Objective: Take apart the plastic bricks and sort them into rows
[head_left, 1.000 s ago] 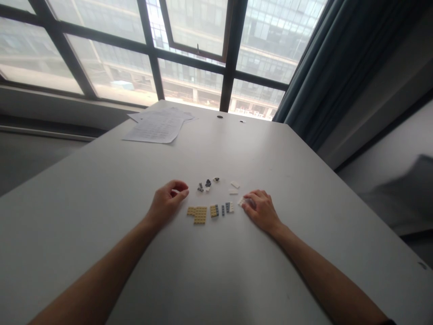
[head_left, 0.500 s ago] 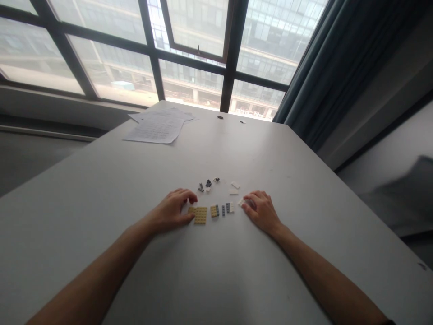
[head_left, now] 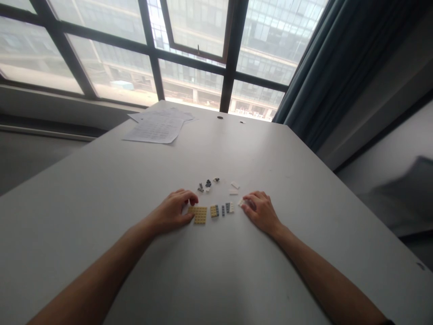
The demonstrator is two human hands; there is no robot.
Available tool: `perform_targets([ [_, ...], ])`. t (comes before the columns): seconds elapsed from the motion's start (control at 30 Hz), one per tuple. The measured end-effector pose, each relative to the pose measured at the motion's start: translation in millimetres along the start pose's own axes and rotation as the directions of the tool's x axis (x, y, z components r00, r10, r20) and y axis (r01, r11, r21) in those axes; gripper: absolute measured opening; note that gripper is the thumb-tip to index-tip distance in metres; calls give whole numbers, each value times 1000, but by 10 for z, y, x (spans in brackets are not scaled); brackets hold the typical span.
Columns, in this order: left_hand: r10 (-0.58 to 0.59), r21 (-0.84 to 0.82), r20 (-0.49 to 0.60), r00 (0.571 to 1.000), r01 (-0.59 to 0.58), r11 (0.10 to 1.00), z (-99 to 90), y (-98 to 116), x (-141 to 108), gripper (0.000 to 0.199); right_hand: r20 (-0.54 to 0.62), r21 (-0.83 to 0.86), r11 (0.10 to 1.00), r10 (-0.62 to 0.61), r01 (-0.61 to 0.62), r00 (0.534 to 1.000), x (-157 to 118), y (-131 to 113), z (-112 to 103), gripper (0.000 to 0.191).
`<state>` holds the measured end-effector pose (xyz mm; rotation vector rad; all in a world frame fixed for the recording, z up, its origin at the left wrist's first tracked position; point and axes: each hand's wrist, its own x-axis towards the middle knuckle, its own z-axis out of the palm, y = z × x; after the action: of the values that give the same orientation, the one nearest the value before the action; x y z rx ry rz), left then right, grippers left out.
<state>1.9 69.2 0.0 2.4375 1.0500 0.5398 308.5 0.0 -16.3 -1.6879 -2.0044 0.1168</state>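
My left hand (head_left: pixel 176 210) rests on the table, thumb and fingers curved apart around the left side of the tan studded plates (head_left: pixel 200 215); the thumb touches or nearly touches them. At the other end of the row, my right hand (head_left: pixel 260 211) lies with fingers loosely curved and apart beside small white bricks (head_left: pixel 241 202), which its fingertips partly hide. Between the hands sit a tan-and-grey brick piece (head_left: pixel 214 211), a narrow grey brick (head_left: pixel 223 210) and a grey-and-white piece (head_left: pixel 229 207).
Behind the row lie small dark grey pieces (head_left: pixel 208 183), a black-and-white piece (head_left: pixel 216 179) and flat white pieces (head_left: pixel 233 192). Printed papers (head_left: pixel 155 127) are at the white table's (head_left: pixel 216 280) far left, before a window. A dark curtain (head_left: pixel 324 67) hangs at right.
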Motion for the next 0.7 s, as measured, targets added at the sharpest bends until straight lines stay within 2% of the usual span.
perform_targets([
  [0.17, -21, -31, 9, 1000, 21, 999, 0, -1, -12, 27, -10, -19, 1000, -22, 22, 1000, -4, -6, -3, 22],
  [0.27, -57, -59, 14, 998, 58, 997, -13, 2, -19, 28, -17, -12, 998, -68, 68, 998, 11, -78, -6, 30],
  [0.43, -74, -69, 11, 997, 75, 995, -19, -2, -28, 28, 108, 108, 974, -213, 201, 971, 95, -286, 50, 44],
  [0.57, -69, -79, 6, 998, 69, 994, -13, -5, -34, 28, 154, 147, 966, -234, 212, 960, 186, -396, 126, 42],
  [0.7, -65, -81, 0, 998, 64, 995, -10, -1, -34, 27, 169, 153, 967, -230, 205, 958, 225, -411, 168, 31],
])
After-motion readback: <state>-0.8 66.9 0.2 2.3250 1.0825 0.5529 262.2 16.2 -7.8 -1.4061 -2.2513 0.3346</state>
